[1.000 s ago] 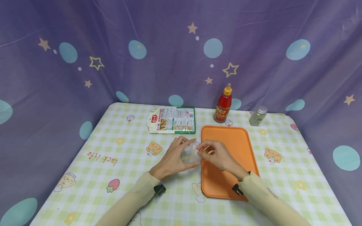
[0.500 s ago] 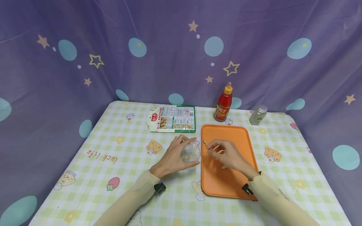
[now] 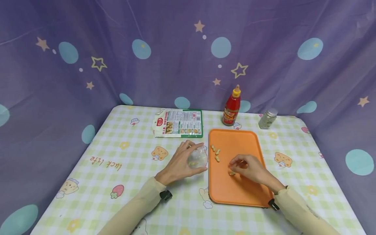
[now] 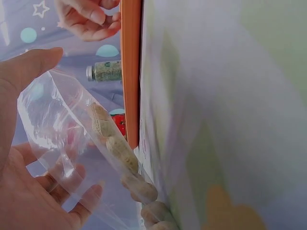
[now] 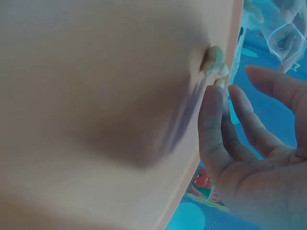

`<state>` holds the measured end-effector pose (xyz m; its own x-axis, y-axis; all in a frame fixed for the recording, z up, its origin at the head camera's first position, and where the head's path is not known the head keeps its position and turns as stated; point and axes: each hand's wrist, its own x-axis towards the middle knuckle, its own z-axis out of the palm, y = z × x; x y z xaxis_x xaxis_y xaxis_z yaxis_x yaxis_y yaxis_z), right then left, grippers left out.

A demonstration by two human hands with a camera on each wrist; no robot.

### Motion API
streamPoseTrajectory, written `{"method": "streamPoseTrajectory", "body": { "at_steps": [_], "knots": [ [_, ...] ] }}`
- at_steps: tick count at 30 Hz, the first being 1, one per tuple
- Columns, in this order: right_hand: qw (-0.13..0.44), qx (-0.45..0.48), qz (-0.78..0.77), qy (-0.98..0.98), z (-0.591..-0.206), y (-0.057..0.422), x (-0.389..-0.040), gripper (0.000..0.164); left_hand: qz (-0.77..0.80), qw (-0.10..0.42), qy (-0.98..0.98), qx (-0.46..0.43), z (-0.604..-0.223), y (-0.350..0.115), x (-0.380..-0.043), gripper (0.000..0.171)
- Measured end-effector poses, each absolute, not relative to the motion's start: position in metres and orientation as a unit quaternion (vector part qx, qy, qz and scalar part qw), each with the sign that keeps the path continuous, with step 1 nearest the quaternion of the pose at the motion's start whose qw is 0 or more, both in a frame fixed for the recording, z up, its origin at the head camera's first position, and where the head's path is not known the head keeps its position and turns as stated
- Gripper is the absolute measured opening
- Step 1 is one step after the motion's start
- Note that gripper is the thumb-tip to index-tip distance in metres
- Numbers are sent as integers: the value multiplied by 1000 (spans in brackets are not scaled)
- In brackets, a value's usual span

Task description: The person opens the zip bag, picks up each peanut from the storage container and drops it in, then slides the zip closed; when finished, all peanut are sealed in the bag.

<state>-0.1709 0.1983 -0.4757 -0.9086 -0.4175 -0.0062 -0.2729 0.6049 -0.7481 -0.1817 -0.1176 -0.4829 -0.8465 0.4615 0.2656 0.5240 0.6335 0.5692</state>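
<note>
My left hand (image 3: 180, 164) holds a clear plastic bag (image 3: 198, 158) at the tray's left edge, thumb and fingers spreading its mouth. In the left wrist view, several unshelled peanuts (image 4: 122, 154) lie along the bottom of the bag. My right hand (image 3: 249, 168) is low over the orange tray (image 3: 235, 138), fingers loosely bent. Beneath its fingertips in the head view lies a peanut (image 3: 232, 173). Seen from the right wrist, the thumb stands apart from the fingers with nothing between them. Near the tray's left rim lie three peanuts (image 3: 217, 159).
Behind the left hand a printed food packet (image 3: 179, 124) lies flat. A red sauce bottle (image 3: 231, 109) with a yellow cap stands behind the tray. To its right is a small spice jar (image 3: 268, 120). A checked cloth (image 3: 141, 195) covers the table; a purple curtain (image 3: 164, 75) hangs behind.
My right hand has moved away from the bag, rightward and toward me over the tray. Peanuts by the tray's left rim have come into view. The left hand and bag stay nearly still.
</note>
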Motion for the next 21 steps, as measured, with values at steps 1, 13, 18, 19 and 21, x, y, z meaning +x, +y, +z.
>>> {"method": "streamPoseTrajectory", "body": {
  "at_steps": [1,13,18,19,21],
  "knots": [
    [91,-192,-398,892,-477,200,-170,10,-329,49,-903,-273,-483,-118,-182,88],
    [101,-203,-386,894,-483,203,-163,12,-327,49,-903,-274,-484,-118,-182,87],
    [123,-210,-390,888,-486,195,-161,14,-326,57,-902,-276,-485,-118,-182,87],
    [128,-211,-391,886,-486,194,-161,14,-327,57,-902,-276,-485,-118,-182,87],
    [133,-212,-390,886,-486,190,-160,13,-328,56,-902,-276,-484,-118,-182,87]
  ]
}}
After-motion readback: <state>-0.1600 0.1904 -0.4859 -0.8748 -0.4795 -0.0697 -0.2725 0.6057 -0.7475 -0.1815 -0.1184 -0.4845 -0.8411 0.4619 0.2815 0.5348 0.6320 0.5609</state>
